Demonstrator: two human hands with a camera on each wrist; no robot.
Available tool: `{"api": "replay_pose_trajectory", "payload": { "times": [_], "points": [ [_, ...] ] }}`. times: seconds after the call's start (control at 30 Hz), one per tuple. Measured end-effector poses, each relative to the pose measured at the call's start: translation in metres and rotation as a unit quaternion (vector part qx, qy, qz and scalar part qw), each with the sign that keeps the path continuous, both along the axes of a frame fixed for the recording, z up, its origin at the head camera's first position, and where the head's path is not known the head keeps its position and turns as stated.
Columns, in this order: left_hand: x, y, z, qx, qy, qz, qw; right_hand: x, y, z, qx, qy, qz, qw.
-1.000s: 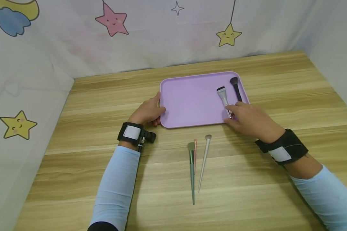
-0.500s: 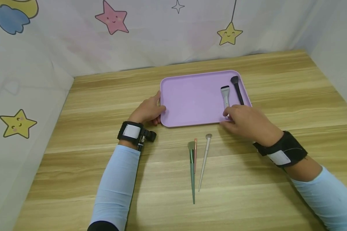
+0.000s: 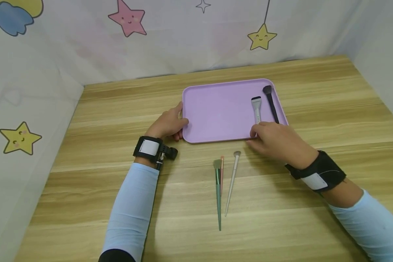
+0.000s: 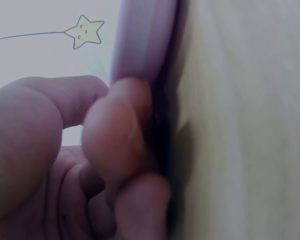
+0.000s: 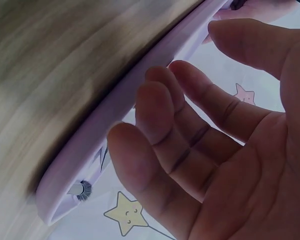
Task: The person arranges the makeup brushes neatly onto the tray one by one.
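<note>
A lilac rectangular tray (image 3: 216, 112) lies towards the back of the table. My left hand (image 3: 167, 123) pinches its left edge, thumb over the rim; in the left wrist view the fingertips (image 4: 110, 135) press the tray's outer side. Over the front right corner is my right hand (image 3: 280, 142), fingers loosely bent. The right wrist view shows its thumb (image 5: 250, 45) apart from the fingers, with nothing between them. A silver flat-headed makeup brush (image 3: 256, 104) lies in the tray, its handle end hidden behind that hand. Right of it rests a black makeup brush (image 3: 271, 103).
In front of the tray, a green makeup brush (image 3: 218, 193), a thin pink one (image 3: 221, 173) and a pale grey one (image 3: 232, 180) lie on the wooden table (image 3: 111, 120). A white curtain (image 3: 183, 40) with printed stars hangs behind the table.
The silver brush has shifted right and straightened, more in line with the black one. My right hand, which pinched its handle, has moved slightly left and towards me. The left hand stays put.
</note>
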State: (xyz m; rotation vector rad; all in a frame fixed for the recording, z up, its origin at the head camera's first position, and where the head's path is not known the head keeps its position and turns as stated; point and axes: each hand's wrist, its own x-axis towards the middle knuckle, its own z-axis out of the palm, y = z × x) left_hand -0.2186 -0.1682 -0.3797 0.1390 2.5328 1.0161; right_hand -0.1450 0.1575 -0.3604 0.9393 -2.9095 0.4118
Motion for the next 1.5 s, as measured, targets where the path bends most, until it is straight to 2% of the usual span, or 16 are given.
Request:
{"api": "replay_pose_trajectory", "payload": {
  "times": [0.67,1.23,1.37,1.5],
  "points": [
    [0.002,0.003,0.003,0.021,-0.012,0.003,0.9997,0.007,-0.006,0.002,0.010,-0.029,0.013,0.999],
    [-0.002,0.002,0.000,0.017,-0.015,0.008,0.9997,0.013,-0.012,0.004,0.019,-0.055,0.019,0.998],
    [-0.003,0.001,0.000,0.016,-0.015,0.007,0.9997,0.015,-0.014,0.004,0.015,-0.069,0.027,0.997],
    [-0.003,0.001,-0.001,0.016,-0.014,0.006,0.9998,0.020,-0.017,0.005,0.013,-0.086,0.051,0.995]
  ]
}}
